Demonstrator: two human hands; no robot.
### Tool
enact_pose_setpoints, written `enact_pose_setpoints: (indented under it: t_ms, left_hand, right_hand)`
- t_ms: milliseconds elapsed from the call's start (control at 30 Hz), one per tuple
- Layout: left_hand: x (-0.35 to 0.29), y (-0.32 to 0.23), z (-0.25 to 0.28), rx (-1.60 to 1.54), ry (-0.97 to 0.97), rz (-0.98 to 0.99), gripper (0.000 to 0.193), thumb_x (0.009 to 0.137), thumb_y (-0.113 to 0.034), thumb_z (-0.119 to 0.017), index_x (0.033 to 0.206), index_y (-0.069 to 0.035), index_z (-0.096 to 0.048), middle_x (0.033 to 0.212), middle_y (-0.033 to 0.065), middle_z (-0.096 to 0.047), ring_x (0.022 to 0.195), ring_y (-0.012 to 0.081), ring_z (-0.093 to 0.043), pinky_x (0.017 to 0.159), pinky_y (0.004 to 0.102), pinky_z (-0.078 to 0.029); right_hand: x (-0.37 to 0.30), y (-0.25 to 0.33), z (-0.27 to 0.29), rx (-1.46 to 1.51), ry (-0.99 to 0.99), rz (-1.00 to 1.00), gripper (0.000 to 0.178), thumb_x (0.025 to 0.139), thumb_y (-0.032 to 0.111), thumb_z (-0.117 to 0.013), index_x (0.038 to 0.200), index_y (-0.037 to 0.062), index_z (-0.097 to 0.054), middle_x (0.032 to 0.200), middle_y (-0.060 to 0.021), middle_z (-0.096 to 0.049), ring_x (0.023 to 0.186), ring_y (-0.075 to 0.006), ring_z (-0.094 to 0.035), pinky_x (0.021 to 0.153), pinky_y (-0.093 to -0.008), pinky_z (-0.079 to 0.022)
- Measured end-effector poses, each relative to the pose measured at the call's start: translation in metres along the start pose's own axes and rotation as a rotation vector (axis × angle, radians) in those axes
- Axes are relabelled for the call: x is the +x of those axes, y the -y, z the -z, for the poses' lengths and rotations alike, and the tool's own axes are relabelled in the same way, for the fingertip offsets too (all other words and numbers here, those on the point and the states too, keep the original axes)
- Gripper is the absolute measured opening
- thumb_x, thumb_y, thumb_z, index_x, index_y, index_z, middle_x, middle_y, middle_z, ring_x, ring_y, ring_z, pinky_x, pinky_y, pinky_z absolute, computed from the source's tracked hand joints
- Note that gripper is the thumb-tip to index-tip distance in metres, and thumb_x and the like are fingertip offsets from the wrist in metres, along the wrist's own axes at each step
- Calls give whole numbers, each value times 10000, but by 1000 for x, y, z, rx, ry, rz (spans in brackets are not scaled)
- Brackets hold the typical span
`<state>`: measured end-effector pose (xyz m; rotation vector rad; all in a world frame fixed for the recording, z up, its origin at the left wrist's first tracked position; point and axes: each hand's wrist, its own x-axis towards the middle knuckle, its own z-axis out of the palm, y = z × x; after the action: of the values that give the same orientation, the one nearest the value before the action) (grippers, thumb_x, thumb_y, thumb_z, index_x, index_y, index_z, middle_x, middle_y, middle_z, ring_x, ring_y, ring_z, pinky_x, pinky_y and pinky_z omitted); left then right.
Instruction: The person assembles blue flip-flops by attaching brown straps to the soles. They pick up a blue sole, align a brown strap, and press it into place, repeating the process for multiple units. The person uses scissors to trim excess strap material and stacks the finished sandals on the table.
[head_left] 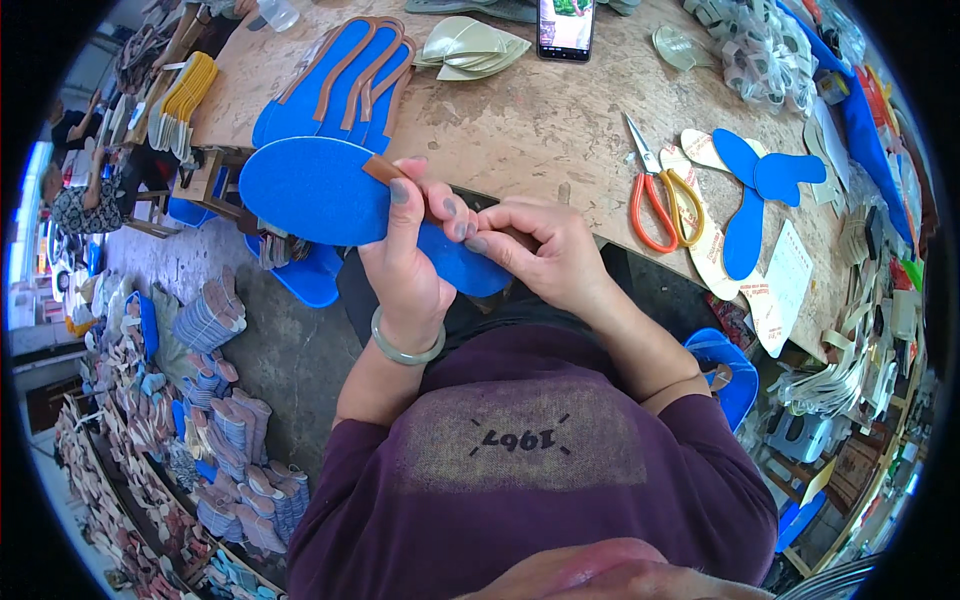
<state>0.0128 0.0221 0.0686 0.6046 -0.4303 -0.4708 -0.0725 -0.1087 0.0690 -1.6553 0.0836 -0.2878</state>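
Note:
A blue insole [310,190] is held over the table's near edge, its broad forepart pointing left. My left hand [405,235] is closed round its middle, thumb on top, with a green bangle on the wrist. A brown edging strip [380,168] lies along the insole's far edge, partly hidden under my left fingers. At the narrower heel end, my right hand [555,250] pinches the strip against the edge, thumb and fingertips together. Behind the insole, several blue insoles with brown strips [345,75] lie overlapped on the table.
Orange-and-yellow-handled scissors [655,195] lie right of my hands, near blue cut pieces [745,220] on pale sheets. A phone [566,28] and pale green pieces [470,48] sit at the back of the wooden table [560,130]. Bundled soles [225,430] cover the floor at left.

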Motion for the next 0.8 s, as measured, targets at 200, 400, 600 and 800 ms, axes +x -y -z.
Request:
enact_pose_setpoints:
  t_ms: [200, 400, 600, 800]
  left_hand:
    - [-6, 26, -11, 222, -200, -119, 257, 979, -258, -490, 1073, -20, -467, 813, 70, -569, 783, 174, -585, 909, 449, -471]
    - [-6, 17, -10, 178, -139, -138, 201, 994, -245, -454, 1043, -52, -479, 764, 50, -547, 707, 156, -571, 812, 406, -519]
    - [-10, 8, -15, 169, -116, -132, 213, 998, -259, -440, 1046, -55, -480, 730, 45, -533, 670, 160, -561, 754, 388, -528]
    - [-11, 7, -6, 37, -11, -73, 280, 997, -299, -439, 1059, -28, -479, 745, 61, -555, 672, 173, -572, 683, 361, -508]
  right_hand:
    - [6, -10, -4, 244, -97, -31, 124, 845, 85, -677, 928, -3, -702, 845, -30, -686, 784, -70, -604, 690, -222, -485]
    - [-6, -12, 2, 264, -107, -27, 138, 846, 85, -679, 951, 3, -713, 866, -49, -685, 815, -74, -610, 722, -219, -485]
    - [-13, -9, 0, 248, -98, -26, 134, 833, 93, -690, 941, 18, -718, 796, -39, -665, 760, -81, -600, 677, -226, -475]
    - [-14, 3, 2, -158, -63, 181, 119, 805, 99, -704, 896, 23, -696, 730, -38, -637, 667, -105, -580, 593, -254, -446]
